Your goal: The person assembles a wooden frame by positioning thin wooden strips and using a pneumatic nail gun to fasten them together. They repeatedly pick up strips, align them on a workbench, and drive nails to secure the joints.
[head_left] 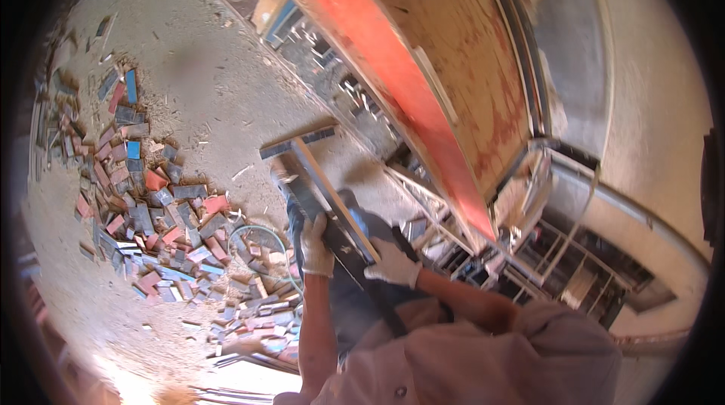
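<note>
My left hand [317,248], in a white work glove, is closed on the edge of a long dark board [310,197] held in front of my legs. My right hand [394,262], also gloved, is closed round the near end of a pale wooden strip [332,197], which runs beside the dark board and away from me. At their far end lies a short dark-edged crosspiece [298,142]; I cannot tell whether it is joined to them. The fingertips of both hands are partly hidden by the wood.
Many block offcuts [158,216] in red, blue and grey lie heaped on the dusty floor at the left. A thin pale green hoop [260,228] lies near my left forearm. On the right stands a large wooden bench with an orange-red edge [393,65], above a rack [559,250].
</note>
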The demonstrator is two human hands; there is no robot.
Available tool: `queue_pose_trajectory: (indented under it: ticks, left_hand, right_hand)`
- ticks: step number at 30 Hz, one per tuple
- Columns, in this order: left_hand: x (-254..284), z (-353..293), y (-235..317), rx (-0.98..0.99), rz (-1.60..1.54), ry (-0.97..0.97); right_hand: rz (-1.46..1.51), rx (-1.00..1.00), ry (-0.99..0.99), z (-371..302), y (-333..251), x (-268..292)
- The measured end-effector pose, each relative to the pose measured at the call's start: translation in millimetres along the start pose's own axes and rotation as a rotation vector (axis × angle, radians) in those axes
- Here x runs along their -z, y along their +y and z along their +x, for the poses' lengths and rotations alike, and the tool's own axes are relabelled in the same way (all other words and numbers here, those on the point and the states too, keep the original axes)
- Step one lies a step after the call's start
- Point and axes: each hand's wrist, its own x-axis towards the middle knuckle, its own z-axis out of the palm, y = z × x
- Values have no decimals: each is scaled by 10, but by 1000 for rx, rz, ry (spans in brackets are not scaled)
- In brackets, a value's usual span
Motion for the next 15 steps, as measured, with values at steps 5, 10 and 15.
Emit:
queue_pose_trajectory:
  ticks: [5,10,15]
  left_hand:
    - [-701,-62,995,-36,-342,-68]
    - [-1427,-10,1765,-419,-207,-419]
    - [-1236,0,1561,-371,-8,-164]
  right_hand:
    - [18,121,88,-271,-255,65]
    - [666,456,316,-686,-1026,823]
    - [717,598,318,23,-2259,2705]
